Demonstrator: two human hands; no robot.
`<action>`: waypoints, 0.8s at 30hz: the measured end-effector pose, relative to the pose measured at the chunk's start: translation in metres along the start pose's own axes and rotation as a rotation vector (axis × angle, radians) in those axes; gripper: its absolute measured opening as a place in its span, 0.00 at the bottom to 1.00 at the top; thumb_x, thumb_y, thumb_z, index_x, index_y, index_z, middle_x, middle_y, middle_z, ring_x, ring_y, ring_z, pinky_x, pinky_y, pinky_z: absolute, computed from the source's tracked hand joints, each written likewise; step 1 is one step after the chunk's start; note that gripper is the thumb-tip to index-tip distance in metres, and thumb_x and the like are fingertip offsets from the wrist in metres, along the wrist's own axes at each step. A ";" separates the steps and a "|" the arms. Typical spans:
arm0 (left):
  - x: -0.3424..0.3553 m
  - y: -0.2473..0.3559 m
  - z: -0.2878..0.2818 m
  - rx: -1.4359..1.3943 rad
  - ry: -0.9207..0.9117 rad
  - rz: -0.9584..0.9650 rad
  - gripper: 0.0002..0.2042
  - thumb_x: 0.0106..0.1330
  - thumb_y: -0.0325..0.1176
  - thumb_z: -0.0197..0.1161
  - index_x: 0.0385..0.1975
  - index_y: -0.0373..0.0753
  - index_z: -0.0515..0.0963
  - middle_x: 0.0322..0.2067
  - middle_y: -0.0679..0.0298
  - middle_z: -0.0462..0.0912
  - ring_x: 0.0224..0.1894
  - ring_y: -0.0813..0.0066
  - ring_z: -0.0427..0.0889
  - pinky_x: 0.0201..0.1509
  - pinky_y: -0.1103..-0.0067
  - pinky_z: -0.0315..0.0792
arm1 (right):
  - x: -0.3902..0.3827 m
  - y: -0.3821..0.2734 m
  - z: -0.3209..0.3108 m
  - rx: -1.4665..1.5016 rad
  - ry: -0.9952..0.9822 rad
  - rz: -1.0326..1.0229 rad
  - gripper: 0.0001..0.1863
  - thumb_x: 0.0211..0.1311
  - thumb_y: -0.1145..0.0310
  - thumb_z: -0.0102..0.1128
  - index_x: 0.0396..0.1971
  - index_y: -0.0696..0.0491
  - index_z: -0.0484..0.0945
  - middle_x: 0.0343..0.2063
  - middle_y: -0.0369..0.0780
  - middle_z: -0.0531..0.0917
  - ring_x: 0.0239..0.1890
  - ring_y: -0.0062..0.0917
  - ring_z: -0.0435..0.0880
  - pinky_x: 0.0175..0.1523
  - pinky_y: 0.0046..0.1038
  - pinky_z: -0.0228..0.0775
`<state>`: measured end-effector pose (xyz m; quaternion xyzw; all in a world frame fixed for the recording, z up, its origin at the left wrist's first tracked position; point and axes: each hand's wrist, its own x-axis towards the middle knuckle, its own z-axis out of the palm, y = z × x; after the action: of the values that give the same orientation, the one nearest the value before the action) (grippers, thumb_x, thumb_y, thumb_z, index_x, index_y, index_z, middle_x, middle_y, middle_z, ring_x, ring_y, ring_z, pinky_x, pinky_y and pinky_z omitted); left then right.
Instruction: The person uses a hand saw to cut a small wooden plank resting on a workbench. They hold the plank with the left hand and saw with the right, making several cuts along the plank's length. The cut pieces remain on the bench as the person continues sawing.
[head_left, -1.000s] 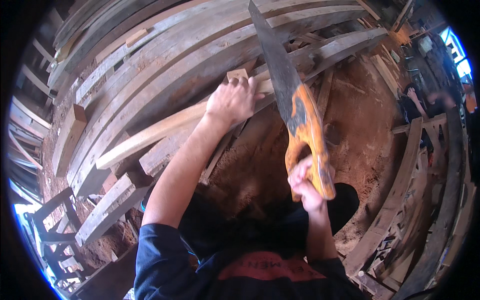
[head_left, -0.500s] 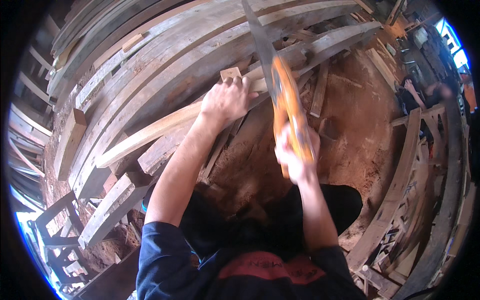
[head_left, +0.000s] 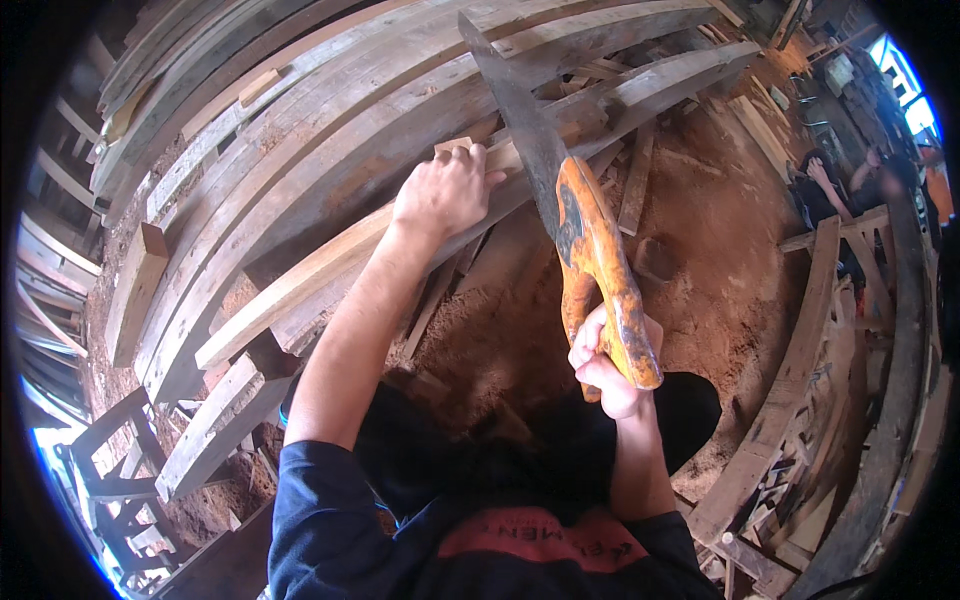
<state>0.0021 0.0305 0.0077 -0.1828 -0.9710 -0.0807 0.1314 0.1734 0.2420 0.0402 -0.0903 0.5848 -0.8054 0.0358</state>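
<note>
My right hand [head_left: 612,365] is closed round the worn yellow-orange handle of a handsaw [head_left: 590,215]. Its grey blade slants up and away to the left, over a pale wooden strip [head_left: 300,295]. On that strip lies my left hand [head_left: 443,195], fingers curled over the wood and pressing it down. A small piece of pale wood [head_left: 453,145] pokes out just beyond the left knuckles. The strip rests across thicker timbers. Where the blade meets or passes the strip is partly hidden, so contact is hard to tell.
Long curved timbers [head_left: 280,180] lie stacked at the far left. Short beams [head_left: 225,420] stand near my left arm. Reddish-brown dirt floor [head_left: 700,240] spreads to the right, with a curved plank frame [head_left: 775,400] beyond it. Another person [head_left: 825,190] is at the far right.
My right hand has drawn the saw back towards me and slightly right, and the blade has come down with it. My left hand has shifted slightly left, still on the strip.
</note>
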 end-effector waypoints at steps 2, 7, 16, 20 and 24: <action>0.002 0.006 0.000 0.003 -0.008 0.006 0.21 0.71 0.47 0.47 0.41 0.30 0.71 0.35 0.45 0.81 0.38 0.50 0.83 0.38 0.64 0.80 | -0.006 0.017 -0.014 0.041 -0.014 -0.050 0.12 0.41 0.87 0.54 0.28 0.57 0.71 0.22 0.34 0.74 0.23 0.16 0.75 0.29 0.19 0.67; 0.002 0.004 0.001 0.022 0.017 0.007 0.20 0.71 0.47 0.48 0.39 0.32 0.70 0.34 0.46 0.81 0.37 0.51 0.83 0.35 0.65 0.80 | -0.001 0.001 -0.008 0.147 0.088 0.013 0.15 0.36 0.89 0.54 0.29 0.58 0.71 0.21 0.36 0.73 0.22 0.18 0.73 0.27 0.21 0.67; 0.001 0.006 -0.004 -0.009 0.030 0.002 0.19 0.70 0.46 0.51 0.40 0.31 0.71 0.32 0.46 0.80 0.35 0.54 0.84 0.32 0.67 0.80 | 0.019 -0.065 -0.030 0.063 -0.127 -0.139 0.17 0.37 0.85 0.50 0.30 0.52 0.61 0.20 0.36 0.65 0.20 0.22 0.63 0.25 0.25 0.59; -0.002 0.006 0.001 -0.012 0.059 0.010 0.19 0.70 0.46 0.50 0.39 0.31 0.71 0.32 0.46 0.80 0.34 0.53 0.84 0.32 0.67 0.80 | 0.027 -0.048 -0.041 -0.039 -0.029 -0.231 0.17 0.37 0.87 0.49 0.31 0.57 0.66 0.23 0.38 0.68 0.23 0.19 0.68 0.28 0.22 0.64; 0.002 0.005 -0.001 0.007 0.024 0.017 0.20 0.71 0.46 0.48 0.41 0.31 0.71 0.32 0.46 0.80 0.35 0.54 0.84 0.34 0.67 0.80 | 0.025 -0.034 -0.050 0.187 0.008 -0.053 0.19 0.36 0.87 0.47 0.32 0.52 0.63 0.20 0.36 0.67 0.21 0.19 0.66 0.25 0.23 0.60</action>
<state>0.0019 0.0359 0.0095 -0.1895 -0.9680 -0.0786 0.1445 0.1410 0.2954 0.0603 -0.0990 0.5043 -0.8576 0.0203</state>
